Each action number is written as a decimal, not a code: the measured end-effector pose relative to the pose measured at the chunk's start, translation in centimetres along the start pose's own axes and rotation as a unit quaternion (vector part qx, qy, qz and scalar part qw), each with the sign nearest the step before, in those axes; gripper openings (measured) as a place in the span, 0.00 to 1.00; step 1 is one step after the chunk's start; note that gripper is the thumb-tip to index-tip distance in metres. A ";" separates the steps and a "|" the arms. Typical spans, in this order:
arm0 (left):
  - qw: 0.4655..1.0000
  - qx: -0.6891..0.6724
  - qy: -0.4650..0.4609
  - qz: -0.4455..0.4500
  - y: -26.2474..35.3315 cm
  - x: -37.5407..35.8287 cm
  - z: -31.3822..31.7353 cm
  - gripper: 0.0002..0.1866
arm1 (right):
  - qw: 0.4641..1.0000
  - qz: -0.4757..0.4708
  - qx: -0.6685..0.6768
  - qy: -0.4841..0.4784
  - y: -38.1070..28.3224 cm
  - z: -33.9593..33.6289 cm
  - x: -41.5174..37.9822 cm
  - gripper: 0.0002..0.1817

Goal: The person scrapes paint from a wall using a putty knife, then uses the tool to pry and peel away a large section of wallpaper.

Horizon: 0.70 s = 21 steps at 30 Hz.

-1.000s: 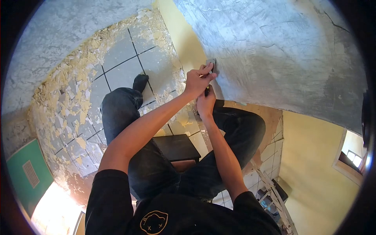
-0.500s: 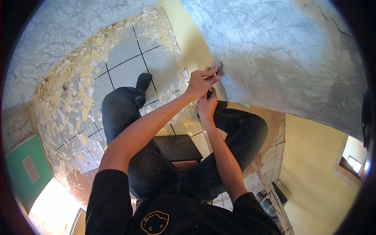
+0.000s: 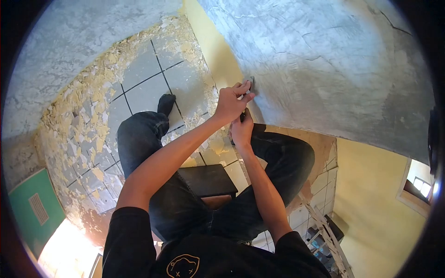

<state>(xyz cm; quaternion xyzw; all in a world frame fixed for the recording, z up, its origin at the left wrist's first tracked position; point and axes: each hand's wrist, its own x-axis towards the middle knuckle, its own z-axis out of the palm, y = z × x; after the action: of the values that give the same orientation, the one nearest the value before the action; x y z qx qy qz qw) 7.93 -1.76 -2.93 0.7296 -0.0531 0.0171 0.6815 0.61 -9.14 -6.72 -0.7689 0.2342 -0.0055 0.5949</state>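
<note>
My right hand is wrapped round the dark handle of a scraper, most of which the fingers hide. Above it, my left hand is closed near the blade, thumb and fingers on the tool. The metal blade tip rests at the grey wall, near the edge where the remaining yellow paint begins. Scrape marks and cracks run over the bared grey surface.
Paint flakes litter the tiled floor on the left. I sit with a low black stool between my legs. A green panel stands at left. A pale wooden frame and a window are at right.
Both hands and the scraper have shifted slightly left and down in view; the camera view has also shifted a little. The grip is unchanged.
</note>
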 end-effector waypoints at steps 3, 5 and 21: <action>0.994 0.040 -0.082 -0.058 1.8 1.6 -1.7 0.15 | 0.996 0.068 0.044 -0.029 -2.9 -0.7 -0.7 0.12; 0.986 0.101 -0.119 -0.058 3.2 3.0 -3.2 0.16 | 0.989 0.109 0.090 -0.049 -3.4 -1.0 -1.2 0.12; 0.943 -0.180 -0.183 -0.212 -1.7 0.2 -0.3 0.27 | 0.976 0.148 0.133 -0.091 -4.1 -2.4 -1.0 0.11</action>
<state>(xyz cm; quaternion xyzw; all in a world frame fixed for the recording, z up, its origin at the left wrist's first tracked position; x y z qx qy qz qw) 8.29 -1.35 -4.54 0.5800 -0.0227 -0.2713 0.7678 0.51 -10.17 -1.96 -0.6373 0.2875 0.1216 0.7045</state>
